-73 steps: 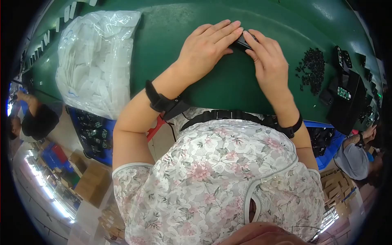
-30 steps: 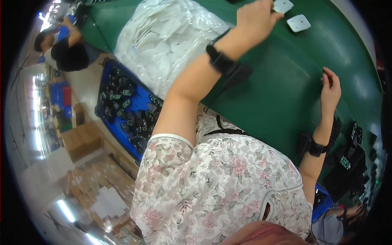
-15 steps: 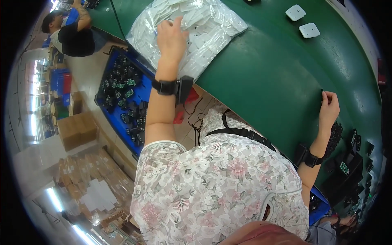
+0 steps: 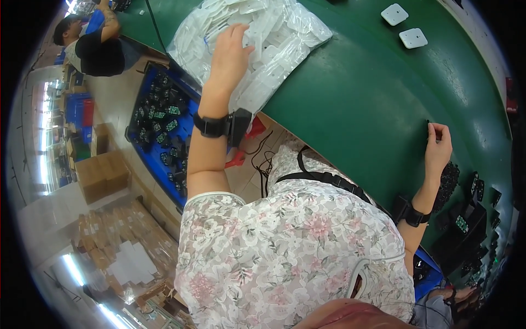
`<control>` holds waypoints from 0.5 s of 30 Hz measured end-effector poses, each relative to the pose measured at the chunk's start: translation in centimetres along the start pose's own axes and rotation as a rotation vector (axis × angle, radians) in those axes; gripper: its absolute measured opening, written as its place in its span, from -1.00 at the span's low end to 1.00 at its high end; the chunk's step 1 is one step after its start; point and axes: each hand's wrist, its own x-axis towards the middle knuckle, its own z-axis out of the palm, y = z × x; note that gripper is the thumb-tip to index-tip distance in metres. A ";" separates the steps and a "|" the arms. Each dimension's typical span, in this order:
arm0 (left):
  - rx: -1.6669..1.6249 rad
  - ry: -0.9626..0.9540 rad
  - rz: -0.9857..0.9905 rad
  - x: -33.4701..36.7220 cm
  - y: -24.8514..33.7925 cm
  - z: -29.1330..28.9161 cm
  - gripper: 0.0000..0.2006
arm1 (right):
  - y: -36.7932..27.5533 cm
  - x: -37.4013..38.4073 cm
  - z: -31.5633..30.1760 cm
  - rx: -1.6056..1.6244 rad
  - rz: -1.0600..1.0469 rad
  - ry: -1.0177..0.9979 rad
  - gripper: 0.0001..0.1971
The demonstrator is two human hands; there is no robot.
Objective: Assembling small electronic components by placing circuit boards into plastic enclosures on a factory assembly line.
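My left hand (image 4: 227,60) hovers at the mouth of a clear plastic bag (image 4: 307,38) full of white plastic plates, its thumb and fingers apart and nothing seen in them. The bag lies at the far left part of the green table (image 4: 350,104). To the right, my right hand (image 4: 440,151) is held low over the table, thumb and fingers pinching a small black piece (image 4: 429,124) too small to name. Close to that wrist lies a heap of small black parts (image 4: 448,183). Black bands with box-shaped devices sit on both wrists.
Two white plates (image 4: 395,14) lie at the table's far right. Black housings and a green circuit board (image 4: 462,223) fill the near right. A blue bin (image 4: 189,104) of black parts and circuit boards stands left of the table. Another person (image 4: 101,49) works at the far left.
My left hand has shifted slightly, its fingers looser, with the forearm swung a little to the left. My right hand keeps its pinch on the small black piece, nearly in place.
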 end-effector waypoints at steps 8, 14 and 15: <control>-0.169 -0.383 -0.387 1.6 -0.5 0.3 -0.56 | -1.0 -0.9 0.3 0.165 0.007 -0.038 -0.85; -0.093 -0.244 -0.069 1.1 -1.8 0.5 -0.59 | -3.1 -1.4 1.4 0.317 -0.038 -0.092 -0.87; -0.136 -0.336 -0.146 1.4 -1.4 0.2 -0.58 | -3.4 -1.5 1.6 0.330 -0.030 -0.113 -0.87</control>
